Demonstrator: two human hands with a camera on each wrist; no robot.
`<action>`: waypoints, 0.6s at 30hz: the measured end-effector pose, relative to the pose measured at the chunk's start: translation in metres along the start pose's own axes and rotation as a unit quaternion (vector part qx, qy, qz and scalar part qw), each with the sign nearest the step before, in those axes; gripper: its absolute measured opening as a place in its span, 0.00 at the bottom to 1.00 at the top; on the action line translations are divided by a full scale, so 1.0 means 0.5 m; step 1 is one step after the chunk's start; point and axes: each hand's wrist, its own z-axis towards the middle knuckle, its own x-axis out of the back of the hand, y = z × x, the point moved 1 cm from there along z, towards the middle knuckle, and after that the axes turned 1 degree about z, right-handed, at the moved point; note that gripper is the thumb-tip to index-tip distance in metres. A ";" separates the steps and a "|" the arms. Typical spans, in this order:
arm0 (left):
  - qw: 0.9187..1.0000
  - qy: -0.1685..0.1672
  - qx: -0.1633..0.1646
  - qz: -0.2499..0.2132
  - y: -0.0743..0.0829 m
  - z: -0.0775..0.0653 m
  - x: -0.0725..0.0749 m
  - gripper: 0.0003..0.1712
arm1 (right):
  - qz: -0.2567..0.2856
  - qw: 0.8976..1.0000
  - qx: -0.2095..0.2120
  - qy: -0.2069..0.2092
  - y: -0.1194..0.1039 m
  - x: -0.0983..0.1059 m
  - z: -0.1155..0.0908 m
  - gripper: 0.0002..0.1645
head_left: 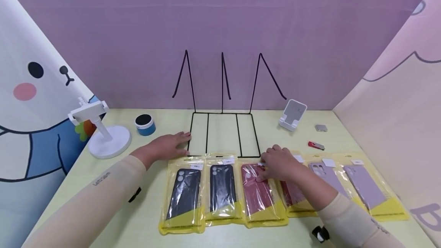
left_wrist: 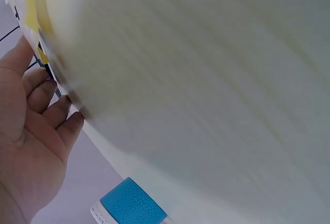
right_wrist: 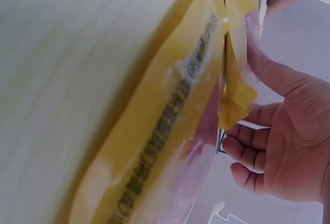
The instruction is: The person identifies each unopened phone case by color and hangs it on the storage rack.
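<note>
My left hand [head_left: 169, 146] rests at the left side of a black wire rack [head_left: 222, 113], fingers relaxed and fingertips right at its wire; the left wrist view shows the same hand [left_wrist: 36, 126] with nothing in its grasp. With my right hand [head_left: 279, 162] I grip the top right edge of a bagged dark red phone case [head_left: 256, 194]. In the right wrist view its thumb lies over the bag and the other fingers of the hand [right_wrist: 299, 141] curl at the edge. Left of it lie two bagged black phone cases, one at the far left [head_left: 184, 190] and one beside it [head_left: 222, 186].
To the right lie another bagged red case [head_left: 293, 194], partly behind my forearm, and two bagged purple cases, the outer one [head_left: 365, 186] near the edge. A white phone stand [head_left: 110, 142], blue speaker [head_left: 146, 127], small folding stand [head_left: 293, 115], red USB stick [head_left: 316, 145] and grey piece [head_left: 321, 128] stand about.
</note>
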 end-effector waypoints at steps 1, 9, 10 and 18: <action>1.000 0.001 -0.002 0.001 0.000 0.000 -0.001 0.42 | 0.007 1.000 -0.001 -0.001 0.001 0.000 -0.001 0.43; 1.000 -0.004 0.000 -0.001 0.000 -0.004 0.001 0.46 | 0.161 0.986 -0.026 -0.034 0.015 0.029 -0.024 0.40; 1.000 -0.003 -0.001 0.001 0.002 -0.005 0.002 0.46 | 0.178 0.983 -0.021 -0.029 0.017 0.035 -0.028 0.39; 0.999 -0.004 0.001 0.035 0.007 -0.006 0.005 0.46 | 0.278 0.960 0.026 0.027 0.036 0.067 -0.050 0.20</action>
